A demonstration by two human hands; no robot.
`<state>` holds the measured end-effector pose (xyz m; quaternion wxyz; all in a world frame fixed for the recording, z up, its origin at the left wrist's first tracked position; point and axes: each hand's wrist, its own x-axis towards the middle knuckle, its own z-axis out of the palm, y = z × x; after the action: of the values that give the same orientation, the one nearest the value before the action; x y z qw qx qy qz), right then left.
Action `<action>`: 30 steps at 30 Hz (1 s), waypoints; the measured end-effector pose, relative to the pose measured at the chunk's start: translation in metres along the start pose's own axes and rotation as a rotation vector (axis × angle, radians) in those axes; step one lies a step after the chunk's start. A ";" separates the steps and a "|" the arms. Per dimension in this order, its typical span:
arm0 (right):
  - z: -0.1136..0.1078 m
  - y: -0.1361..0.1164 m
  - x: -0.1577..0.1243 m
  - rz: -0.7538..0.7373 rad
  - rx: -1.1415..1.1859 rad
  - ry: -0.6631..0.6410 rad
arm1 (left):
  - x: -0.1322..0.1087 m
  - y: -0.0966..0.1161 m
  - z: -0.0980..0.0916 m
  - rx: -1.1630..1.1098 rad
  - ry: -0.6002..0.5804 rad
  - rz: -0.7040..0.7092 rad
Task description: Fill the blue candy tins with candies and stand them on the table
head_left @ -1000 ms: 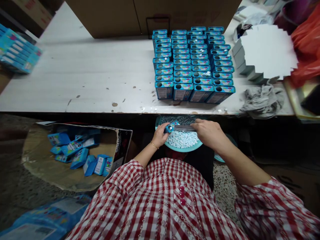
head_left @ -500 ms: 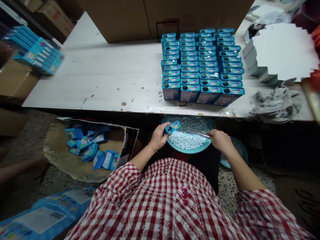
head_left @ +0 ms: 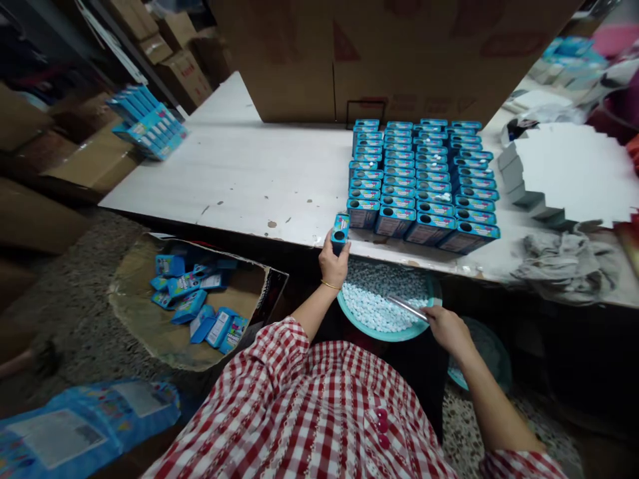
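While basin point(head_left: 388, 336) holds pellets point(head_left: 369, 306), carton point(head_left: 132, 326), boxes point(head_left: 184, 285) inside

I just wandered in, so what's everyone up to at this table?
A person's left hand holds a small blue box at the edge of the white table, close to four columns of similar boxes standing on it. The right hand holds a thin metal tool, its far end over the pale pieces in a turquoise basin. More boxes lie jumbled in an open carton to the left.

One held box point(head_left: 340, 230), one scoop point(head_left: 410, 308), two basins point(head_left: 384, 336)
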<state>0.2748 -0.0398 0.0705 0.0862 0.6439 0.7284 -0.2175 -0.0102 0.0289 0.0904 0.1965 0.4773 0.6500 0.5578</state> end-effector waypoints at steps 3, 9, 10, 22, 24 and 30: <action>0.005 0.001 -0.002 -0.013 0.032 0.013 | 0.005 -0.007 -0.001 -0.033 -0.115 0.124; 0.012 0.003 0.001 -0.012 0.076 -0.008 | 0.054 -0.016 0.000 -0.085 -0.429 0.173; 0.012 0.003 0.001 -0.019 0.083 -0.006 | 0.063 -0.016 0.003 -0.074 -0.428 0.180; 0.028 -0.004 -0.003 -0.023 0.148 0.028 | 0.088 -0.016 0.032 -0.082 -0.489 0.135; 0.029 -0.005 0.000 -0.045 0.162 0.046 | 0.078 -0.014 0.020 -0.142 -0.448 0.082; 0.050 0.006 0.026 -0.096 0.275 0.124 | 0.047 -0.057 -0.102 -0.084 0.133 -0.027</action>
<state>0.2691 -0.0379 0.0140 -0.0583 0.6263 0.7257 -0.2787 -0.1355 0.0181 0.0821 0.1803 0.4217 0.6439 0.6125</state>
